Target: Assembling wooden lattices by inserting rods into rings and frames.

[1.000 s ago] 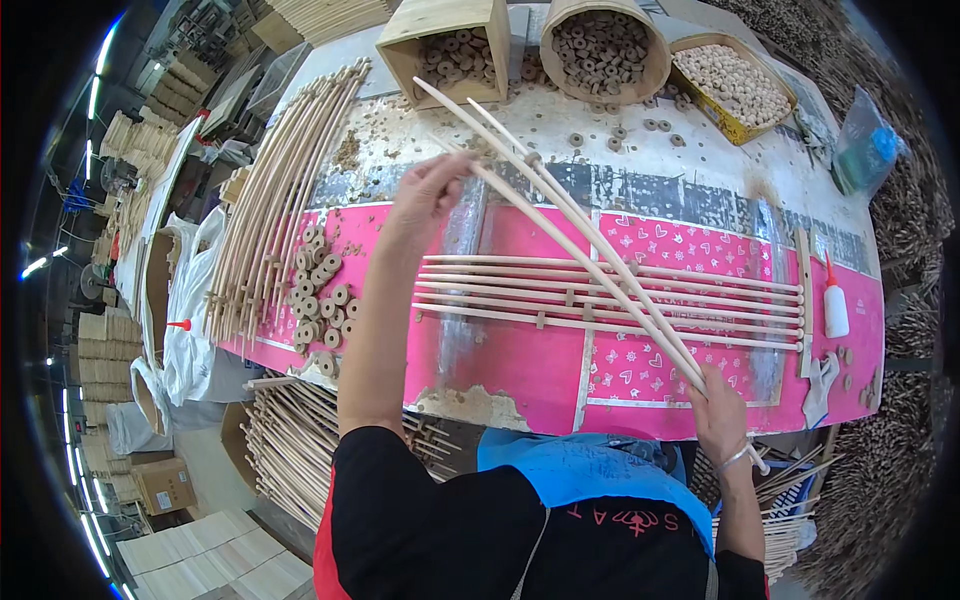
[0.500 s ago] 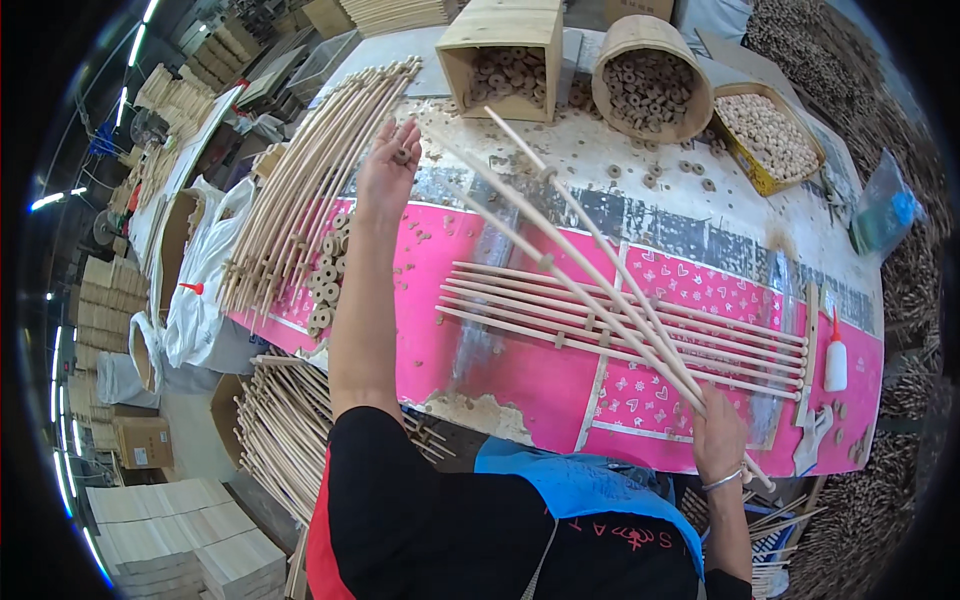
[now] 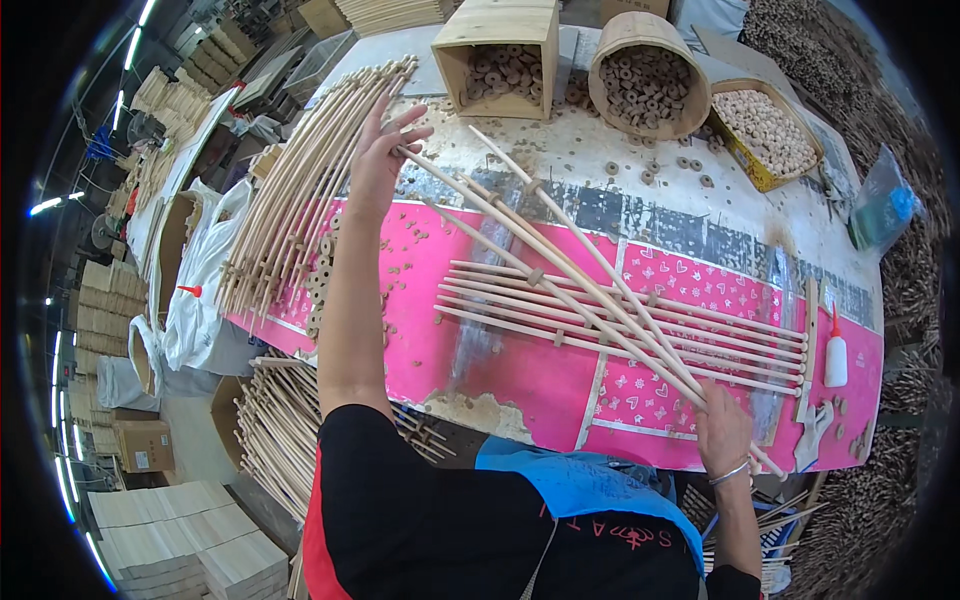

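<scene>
My right hand (image 3: pixel 724 428) is closed around the near ends of a few thin wooden rods, which fan out toward the far left. The longest wooden rod (image 3: pixel 570 262) reaches up to my left hand (image 3: pixel 380 165). The thumb and a finger of that hand close on its far tip, while the other fingers are spread. Small brown wooden rings sit partway along the held rods, one ring (image 3: pixel 535 276) on the lower rod. Below the held bundle, several ringed rods (image 3: pixel 500 301) lie side by side on the pink sheet (image 3: pixel 420 350).
A bundle of ringed rods (image 3: pixel 300 210) lies at the left, beside loose rings (image 3: pixel 322 275). At the back stand a wooden box (image 3: pixel 498 30), a round tub (image 3: pixel 640 40) of rings and a yellow tray (image 3: pixel 738 152) of pale beads. A glue bottle (image 3: pixel 836 358) stands right.
My left hand has turned and closed at the tip of a rod; the ring seen in its palm before no longer shows there. The held rods have shifted slightly leftward at their far ends.
</scene>
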A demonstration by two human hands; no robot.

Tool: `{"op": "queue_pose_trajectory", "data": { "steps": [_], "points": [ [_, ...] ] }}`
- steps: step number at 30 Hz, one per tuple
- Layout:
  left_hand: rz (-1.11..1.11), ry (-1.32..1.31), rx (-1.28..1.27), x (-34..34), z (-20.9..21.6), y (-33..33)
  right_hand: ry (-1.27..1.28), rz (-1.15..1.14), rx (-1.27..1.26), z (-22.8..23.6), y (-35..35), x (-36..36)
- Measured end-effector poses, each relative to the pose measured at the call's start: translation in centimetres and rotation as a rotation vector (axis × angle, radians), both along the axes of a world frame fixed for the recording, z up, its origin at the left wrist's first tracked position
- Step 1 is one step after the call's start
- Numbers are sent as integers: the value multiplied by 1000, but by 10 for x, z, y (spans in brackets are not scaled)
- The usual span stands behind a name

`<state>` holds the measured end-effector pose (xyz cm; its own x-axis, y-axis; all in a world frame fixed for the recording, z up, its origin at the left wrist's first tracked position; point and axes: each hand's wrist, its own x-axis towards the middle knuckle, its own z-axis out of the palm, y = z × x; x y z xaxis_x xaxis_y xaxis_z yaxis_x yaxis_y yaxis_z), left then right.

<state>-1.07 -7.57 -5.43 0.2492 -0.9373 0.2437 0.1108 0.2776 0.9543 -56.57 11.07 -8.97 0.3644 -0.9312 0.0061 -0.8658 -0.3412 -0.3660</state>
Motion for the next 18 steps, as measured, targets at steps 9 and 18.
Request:
{"op": "queue_pose_trajectory", "data": {
  "steps": [9,18],
  "points": [
    [148,422,-50,-13,3,-8,-8,29,-132,-2,-16,20],
    [59,-92,-81,-166,12,11,-22,-31,-202,-5,-60,48]
  ]
}}
